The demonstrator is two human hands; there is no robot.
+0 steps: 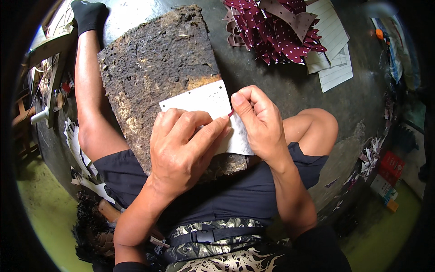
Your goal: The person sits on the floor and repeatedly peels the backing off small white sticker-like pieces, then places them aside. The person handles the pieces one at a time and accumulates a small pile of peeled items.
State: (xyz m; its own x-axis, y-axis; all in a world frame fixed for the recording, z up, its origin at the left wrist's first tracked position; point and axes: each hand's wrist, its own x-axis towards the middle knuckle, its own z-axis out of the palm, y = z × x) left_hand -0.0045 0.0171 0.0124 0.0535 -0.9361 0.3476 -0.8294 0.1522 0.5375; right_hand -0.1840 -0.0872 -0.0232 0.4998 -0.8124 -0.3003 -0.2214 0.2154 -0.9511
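Observation:
A worn, pitted dark board (156, 59) lies tilted across my lap, with a white sheet (197, 102) on its near right part. Small dark holes dot the sheet's upper edge and corner. My left hand (179, 147) is closed over the sheet, fingers curled, index fingertip and thumb at its right side. A short dark red strip (231, 112) runs from beside that fingertip toward my right hand (260, 120). There the thumb and bent index finger pinch the strip's other end, just off the sheet's right edge. What lies under my left palm is hidden.
Beyond the board, a pile of maroon white-dotted pieces (274, 29) with brown pieces lies on the floor, next to lined paper sheets (337, 68). White scraps (374, 152) and a red box (392, 165) are at the right. A wooden frame (53, 86) stands at the left.

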